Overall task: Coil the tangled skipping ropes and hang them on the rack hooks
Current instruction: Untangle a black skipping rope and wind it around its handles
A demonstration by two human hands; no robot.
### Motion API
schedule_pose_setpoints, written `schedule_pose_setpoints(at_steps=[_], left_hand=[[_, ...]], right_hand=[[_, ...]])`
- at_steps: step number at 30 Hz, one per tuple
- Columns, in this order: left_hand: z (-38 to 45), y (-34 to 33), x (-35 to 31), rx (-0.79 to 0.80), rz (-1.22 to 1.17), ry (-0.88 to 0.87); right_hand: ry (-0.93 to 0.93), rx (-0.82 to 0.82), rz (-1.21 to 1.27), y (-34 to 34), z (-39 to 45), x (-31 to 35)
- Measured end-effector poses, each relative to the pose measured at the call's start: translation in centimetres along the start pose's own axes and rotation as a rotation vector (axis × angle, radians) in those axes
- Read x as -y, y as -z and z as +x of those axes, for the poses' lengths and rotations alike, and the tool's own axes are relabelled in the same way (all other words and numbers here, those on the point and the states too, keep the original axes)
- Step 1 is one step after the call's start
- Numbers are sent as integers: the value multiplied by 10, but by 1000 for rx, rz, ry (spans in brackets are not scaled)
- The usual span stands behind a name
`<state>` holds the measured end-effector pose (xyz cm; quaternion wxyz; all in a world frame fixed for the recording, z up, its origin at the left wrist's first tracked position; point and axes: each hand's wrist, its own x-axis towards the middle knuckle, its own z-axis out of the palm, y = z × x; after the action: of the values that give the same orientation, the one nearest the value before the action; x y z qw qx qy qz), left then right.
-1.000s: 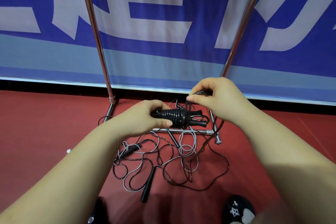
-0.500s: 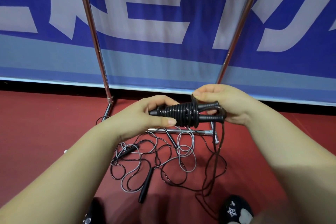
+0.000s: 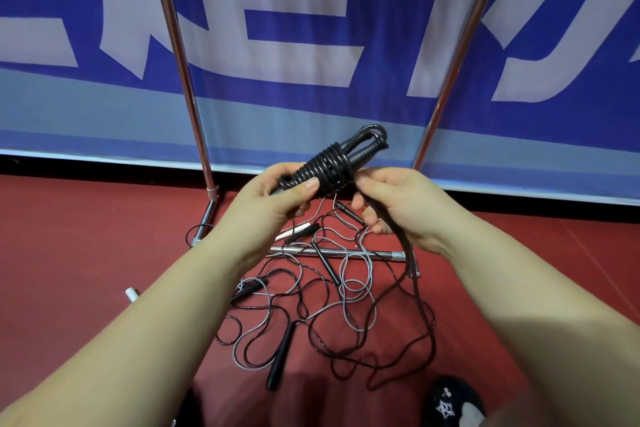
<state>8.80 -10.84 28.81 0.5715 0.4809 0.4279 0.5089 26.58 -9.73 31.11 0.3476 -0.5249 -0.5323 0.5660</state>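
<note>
In the head view, a black skipping rope [image 3: 332, 163] is held up in front of the rack, its two handles laid side by side and bound by many tight turns of its own cord. The bundle is tilted, with the handle ends and a loop of cord pointing up and to the right. The lower end of the bundle is gripped by the left hand [image 3: 277, 198], the thumb pressed along the wound cord and the fingers curled round behind it. The loose tail of the same cord is pinched by the right hand [image 3: 391, 201] just beside the coil, with the fingers curled; from that hand the doubled cord hangs down past the wrist to the floor.

Below the hands, on the red floor [image 3: 86, 253], a tangled pile of ropes [image 3: 311, 305] is spread out, black and grey cords looped over one another with several black handles among them. The pile lies across the low crossbar [image 3: 332, 252] of the metal rack [image 3: 180, 55], whose two slanted uprights are seen rising out of the top of the view. Behind the rack, a blue and white banner [image 3: 311, 28] is stretched along the wall. A dark shoe [image 3: 450, 402] with a white star is seen at the lower right edge.
</note>
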Motion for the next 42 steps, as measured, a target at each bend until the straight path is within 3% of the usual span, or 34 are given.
schedule_pose_setpoints(at_steps=[4, 13, 16, 19, 23, 30, 36, 42], left_hand=[[7, 10, 3, -156, 22, 1], [7, 12, 7, -255, 346, 6], [7, 12, 8, -237, 563, 8], [6, 11, 7, -119, 673, 27], [4, 11, 3, 56, 698, 75], [-2, 15, -9, 346, 624, 97], [-9, 17, -20, 447, 510, 32], [-15, 16, -25, 445, 344, -13]], right_hand=[[64, 32, -311, -2, -6, -1], [254, -51, -841, 6, -16, 10], [299, -97, -932, 4, -16, 9], [353, -150, -934, 8, -16, 10], [361, -169, -859, 18, -10, 9], [236, -13, -507, 34, -8, 5], [8, 219, -79, 37, -7, 2], [-27, 321, 370, 31, -5, -2]])
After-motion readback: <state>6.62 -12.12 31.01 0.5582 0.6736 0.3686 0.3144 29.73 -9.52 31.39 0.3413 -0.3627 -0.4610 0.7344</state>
